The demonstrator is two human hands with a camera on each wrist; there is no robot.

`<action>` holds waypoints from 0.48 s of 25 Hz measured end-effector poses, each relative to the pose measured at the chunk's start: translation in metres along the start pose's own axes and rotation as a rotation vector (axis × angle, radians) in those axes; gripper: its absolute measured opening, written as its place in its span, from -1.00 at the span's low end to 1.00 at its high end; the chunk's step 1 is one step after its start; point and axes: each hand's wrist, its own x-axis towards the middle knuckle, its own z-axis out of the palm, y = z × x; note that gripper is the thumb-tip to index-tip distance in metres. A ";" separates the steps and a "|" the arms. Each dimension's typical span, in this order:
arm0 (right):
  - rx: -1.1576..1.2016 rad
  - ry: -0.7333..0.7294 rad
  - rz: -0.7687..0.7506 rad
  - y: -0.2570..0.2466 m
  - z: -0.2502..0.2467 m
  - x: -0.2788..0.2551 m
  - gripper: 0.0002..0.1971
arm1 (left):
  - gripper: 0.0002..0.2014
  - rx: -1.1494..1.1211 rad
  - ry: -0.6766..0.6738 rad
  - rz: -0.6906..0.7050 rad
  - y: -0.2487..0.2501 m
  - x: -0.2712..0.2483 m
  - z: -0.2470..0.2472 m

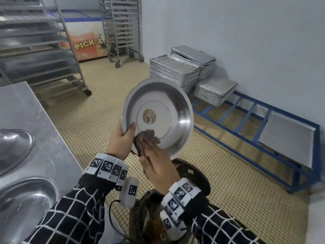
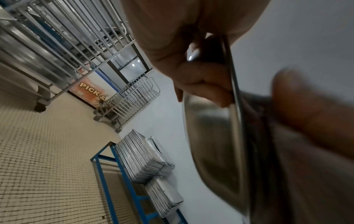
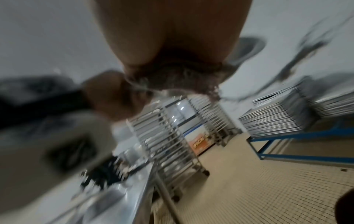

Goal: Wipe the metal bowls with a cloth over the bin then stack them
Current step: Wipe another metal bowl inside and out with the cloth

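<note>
In the head view a round metal bowl [image 1: 168, 103] is held up, tilted so that its inside faces me, with a round sticker at its centre. My left hand [image 1: 125, 132] grips its lower left rim, thumb inside; the left wrist view shows the fingers [image 2: 201, 81] curled behind the bowl [image 2: 214, 136]. My right hand [image 1: 149, 147] presses a dark grey cloth [image 1: 143, 137] flat against the bowl's lower inside. The right wrist view shows the cloth [image 3: 172, 78] bunched under the hand, blurred. A dark bin [image 1: 198, 176] stands just below the bowl.
Two more metal bowls [image 1: 15, 147] [image 1: 26, 196] lie on the steel table [image 1: 35, 111] at my left. Stacks of baking trays [image 1: 175, 73] sit on a low blue frame [image 1: 246, 120] along the right wall. Wheeled tray racks [image 1: 35, 50] stand behind on the tiled floor.
</note>
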 end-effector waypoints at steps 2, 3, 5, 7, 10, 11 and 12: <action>-0.159 -0.034 -0.057 0.010 0.003 -0.003 -0.44 | -0.90 -0.039 -0.033 0.001 0.005 0.002 -0.005; -0.251 -0.053 -0.032 0.021 -0.001 -0.003 -0.44 | -0.90 -0.048 -0.044 -0.003 0.006 0.003 -0.009; -0.478 -0.084 0.067 0.045 -0.014 -0.004 -0.35 | -0.89 -0.040 -0.065 -0.001 0.004 0.005 -0.014; -0.574 -0.111 0.138 0.055 -0.022 -0.005 -0.25 | -0.88 -0.034 -0.072 0.012 0.002 0.003 -0.014; -0.329 -0.090 0.084 0.027 -0.005 -0.006 -0.27 | -0.87 -0.051 -0.059 0.018 0.003 0.004 -0.008; -0.245 -0.063 0.065 0.016 0.002 -0.008 -0.30 | -0.87 -0.065 -0.045 0.014 0.004 0.005 -0.007; -0.216 -0.031 0.060 0.010 0.006 -0.010 -0.34 | -0.87 -0.079 -0.033 0.013 0.005 0.006 -0.006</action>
